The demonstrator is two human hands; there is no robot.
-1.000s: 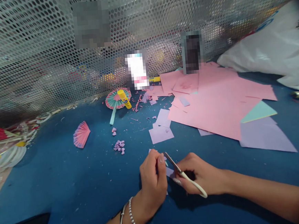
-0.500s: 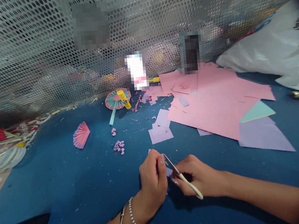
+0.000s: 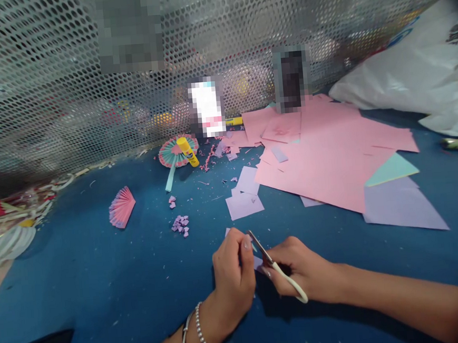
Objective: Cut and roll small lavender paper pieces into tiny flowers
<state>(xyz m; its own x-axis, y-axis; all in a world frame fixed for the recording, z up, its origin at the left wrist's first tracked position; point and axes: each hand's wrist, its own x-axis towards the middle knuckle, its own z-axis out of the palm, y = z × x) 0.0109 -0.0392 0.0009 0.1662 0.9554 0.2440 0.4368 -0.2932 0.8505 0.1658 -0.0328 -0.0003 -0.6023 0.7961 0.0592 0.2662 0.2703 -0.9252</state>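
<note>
Fingers [image 3: 246, 254] of the left hand [image 3: 233, 269], in the head view, are curled closely around purple paper [image 3: 258, 264], just left of the scissors [image 3: 287, 279]; those of the right hand [image 3: 299, 263] wrap the scissors' handle. Left of the scissors and farther off, a pile of purple bits [image 3: 180, 226] appears finished, as does the pleating of a pink fan [image 3: 121, 207] farther left. Purple sheets [image 3: 244, 206] beyond the scissors are not in bits; how much cutting is left, I cannot tell.
</note>
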